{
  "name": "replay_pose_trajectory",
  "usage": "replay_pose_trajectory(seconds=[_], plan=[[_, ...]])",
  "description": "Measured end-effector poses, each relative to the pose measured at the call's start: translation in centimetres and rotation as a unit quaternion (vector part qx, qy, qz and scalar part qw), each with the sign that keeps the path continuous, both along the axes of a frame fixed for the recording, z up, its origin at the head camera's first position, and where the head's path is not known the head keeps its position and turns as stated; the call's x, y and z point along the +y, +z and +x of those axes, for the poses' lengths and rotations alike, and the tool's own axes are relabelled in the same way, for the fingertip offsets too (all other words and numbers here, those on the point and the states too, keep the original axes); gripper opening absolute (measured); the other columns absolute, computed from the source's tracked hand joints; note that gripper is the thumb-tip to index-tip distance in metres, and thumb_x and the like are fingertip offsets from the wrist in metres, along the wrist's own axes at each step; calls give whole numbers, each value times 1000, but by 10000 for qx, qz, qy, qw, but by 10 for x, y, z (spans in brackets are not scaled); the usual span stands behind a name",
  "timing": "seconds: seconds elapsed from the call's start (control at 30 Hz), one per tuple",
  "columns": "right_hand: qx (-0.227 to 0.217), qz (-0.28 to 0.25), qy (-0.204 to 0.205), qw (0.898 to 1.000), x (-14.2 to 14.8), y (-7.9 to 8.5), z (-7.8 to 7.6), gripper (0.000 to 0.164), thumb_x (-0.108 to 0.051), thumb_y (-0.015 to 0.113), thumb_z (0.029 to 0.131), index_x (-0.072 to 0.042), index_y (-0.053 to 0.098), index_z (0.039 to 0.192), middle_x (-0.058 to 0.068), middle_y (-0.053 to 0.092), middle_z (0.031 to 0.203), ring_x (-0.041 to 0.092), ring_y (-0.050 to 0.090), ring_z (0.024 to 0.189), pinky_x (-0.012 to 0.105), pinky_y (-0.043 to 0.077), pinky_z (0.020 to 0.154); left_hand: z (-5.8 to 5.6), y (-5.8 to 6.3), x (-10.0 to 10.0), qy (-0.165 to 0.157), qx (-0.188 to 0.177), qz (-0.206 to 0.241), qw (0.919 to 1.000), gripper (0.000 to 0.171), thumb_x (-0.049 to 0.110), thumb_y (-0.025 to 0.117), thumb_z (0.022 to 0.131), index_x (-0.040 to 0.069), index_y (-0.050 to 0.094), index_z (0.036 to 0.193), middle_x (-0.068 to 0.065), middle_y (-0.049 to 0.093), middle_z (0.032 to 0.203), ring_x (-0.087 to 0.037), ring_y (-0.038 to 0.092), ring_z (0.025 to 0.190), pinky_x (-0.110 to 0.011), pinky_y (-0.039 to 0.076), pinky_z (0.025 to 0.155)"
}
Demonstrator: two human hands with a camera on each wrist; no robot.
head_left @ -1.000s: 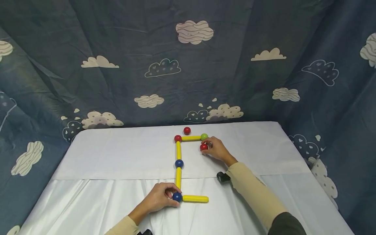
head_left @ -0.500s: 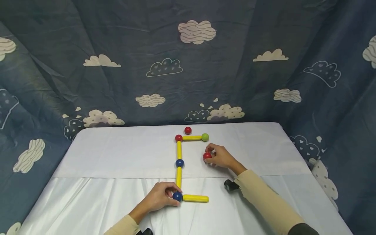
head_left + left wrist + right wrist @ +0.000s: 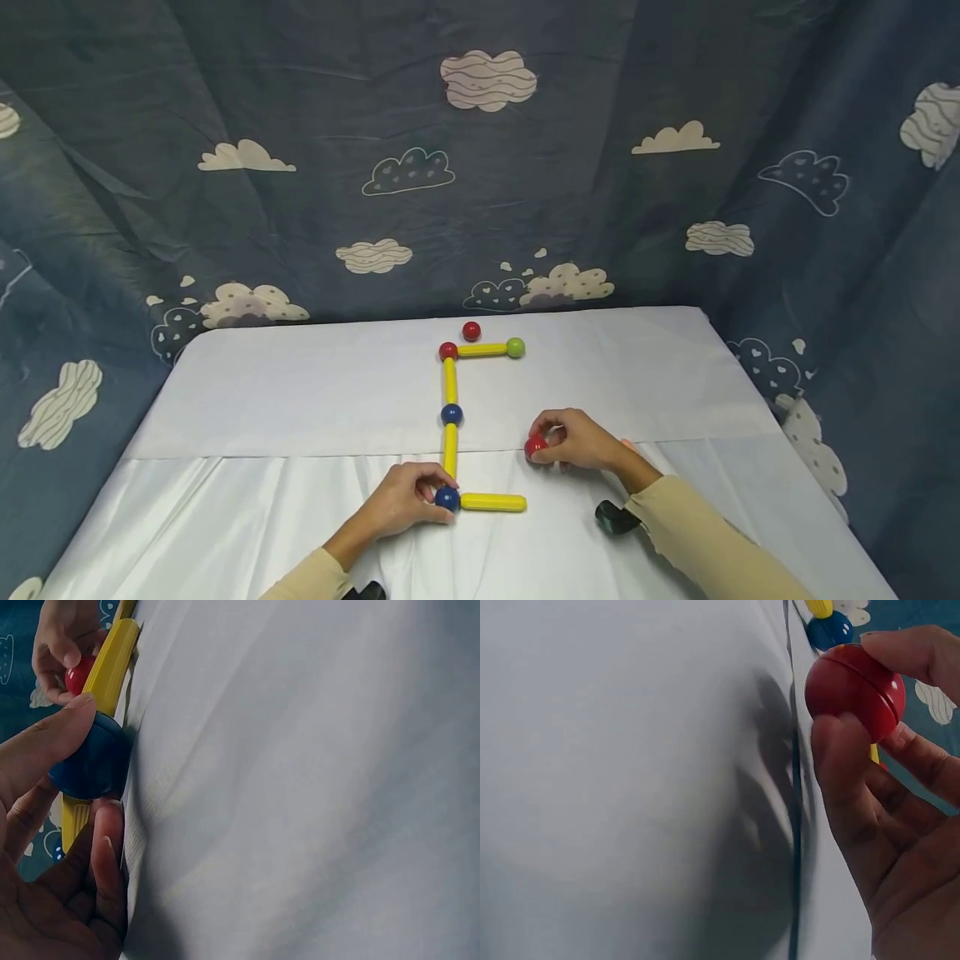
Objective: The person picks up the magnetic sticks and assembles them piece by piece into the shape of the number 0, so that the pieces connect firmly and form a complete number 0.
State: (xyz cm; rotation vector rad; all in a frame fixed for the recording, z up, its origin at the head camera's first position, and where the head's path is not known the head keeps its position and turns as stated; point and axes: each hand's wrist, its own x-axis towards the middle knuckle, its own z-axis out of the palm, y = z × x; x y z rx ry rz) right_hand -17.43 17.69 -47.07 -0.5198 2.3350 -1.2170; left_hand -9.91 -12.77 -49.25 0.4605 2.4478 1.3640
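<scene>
With thumb and fingers my left hand (image 3: 403, 502) pinches the near blue ball (image 3: 447, 498). From that ball one yellow rod (image 3: 493, 502) points right and another yellow rod (image 3: 450, 448) runs back to a second blue ball (image 3: 452, 414). A further yellow rod (image 3: 451, 382) reaches a red ball (image 3: 447, 351), then a far yellow rod (image 3: 482, 350) ends in a green ball (image 3: 515, 347). My right hand (image 3: 581, 443) holds a loose red ball (image 3: 853, 691) between thumb and fingers, right of the chain and behind the near right rod.
Another red ball (image 3: 471, 331) lies behind the far rod, near the table's back edge. A white cloth (image 3: 300, 392) covers the table. Dark blue cloud-patterned fabric (image 3: 315, 125) hangs behind and at both sides.
My right hand has drawn the red ball away from the green ball, toward me and slightly right. My left hand keeps its pinch on the near blue ball.
</scene>
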Motion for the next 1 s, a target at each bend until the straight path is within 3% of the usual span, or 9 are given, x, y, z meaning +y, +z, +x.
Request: replay_pose_trajectory(seconds=[0.17,0.5,0.77,1.0], plan=[[-202,-308,362,9987,5,-1,12,28,-8,75,80,-2,62,105,7,61,94,16,62,62,32,54,56,0,2,-1,40,49,29,10000,32,16,87,68,15,73,96,6,65,85,-5,49,65,-20,41,59],[-359,72,780,9963,8,-1,31,23,-12,80,77,-10,63,92,1,62,67,13,49,45,23,45,44,2,1,-1,24,44,41,10000,32,14,87,68,14,73,96,4,65,86,-7,49,66,-20,41,59],[-556,-313,951,9934,5,-5,38,24,-7,79,77,-7,60,90,5,62,82,21,61,50,28,52,50,2,-2,-1,26,34,-1,10000,31,16,87,68,16,73,96,6,65,86,-6,50,65,-21,42,59],[-572,-310,895,9939,5,-5,39,24,-9,80,77,-6,60,91,5,65,77,19,62,53,21,47,53,2,-1,0,42,56,90,9999,32,16,87,67,15,73,95,6,65,85,-6,50,65,-20,42,59]])
